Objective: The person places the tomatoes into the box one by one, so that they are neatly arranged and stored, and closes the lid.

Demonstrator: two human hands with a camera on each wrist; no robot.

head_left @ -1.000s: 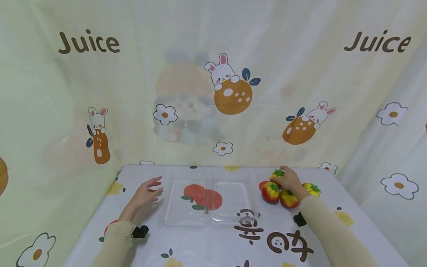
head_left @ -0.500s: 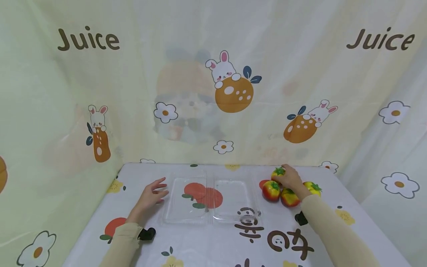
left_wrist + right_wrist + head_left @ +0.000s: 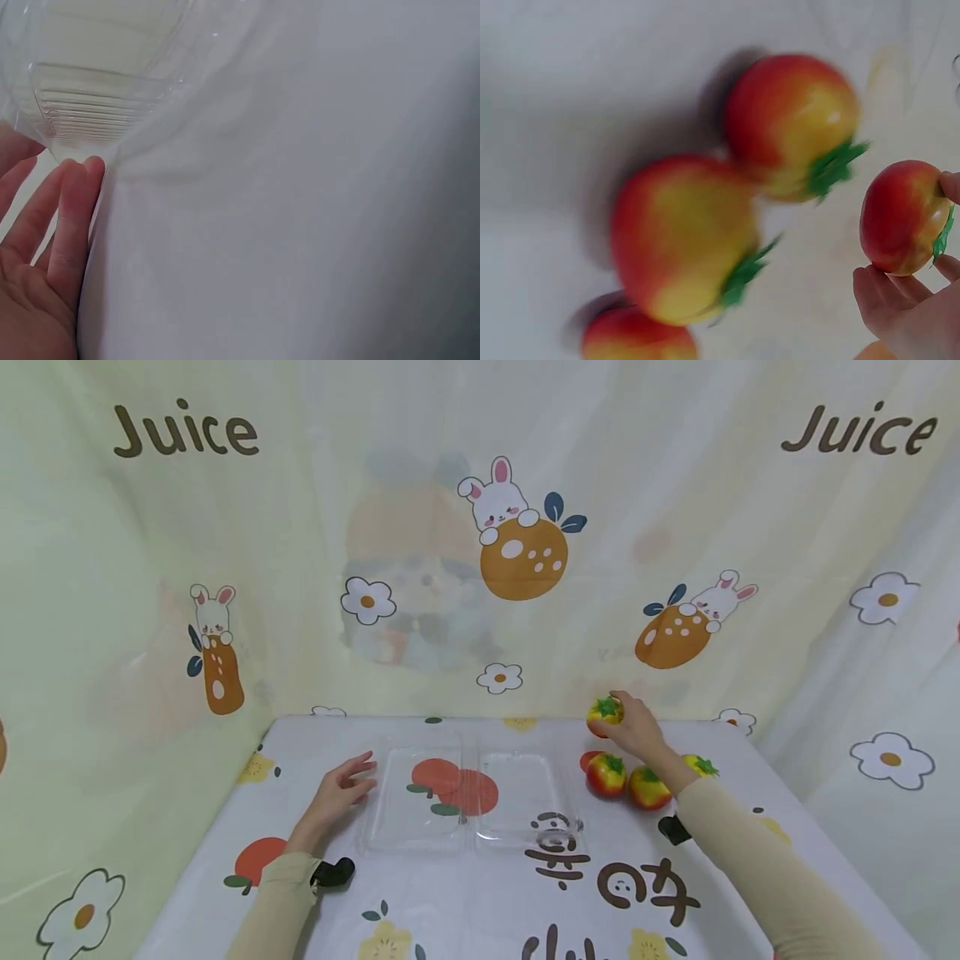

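The right hand (image 3: 633, 728) grips a fruit (image 3: 602, 713) by its sides above the tabletop (image 3: 450, 902), seemingly for security; the left hand (image 3: 336, 795), fingers extended, lies at a clear box's (image 3: 521, 789) edge, perhaps steadying it.

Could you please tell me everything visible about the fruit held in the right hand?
The fruit is rounded and slightly squat, red blending into yellow, with a green leafy crown. Its smooth, glossy skin looks like plastic. The right hand grips it between thumb and fingers, apparently off the table near the far edge, crown toward the head camera.
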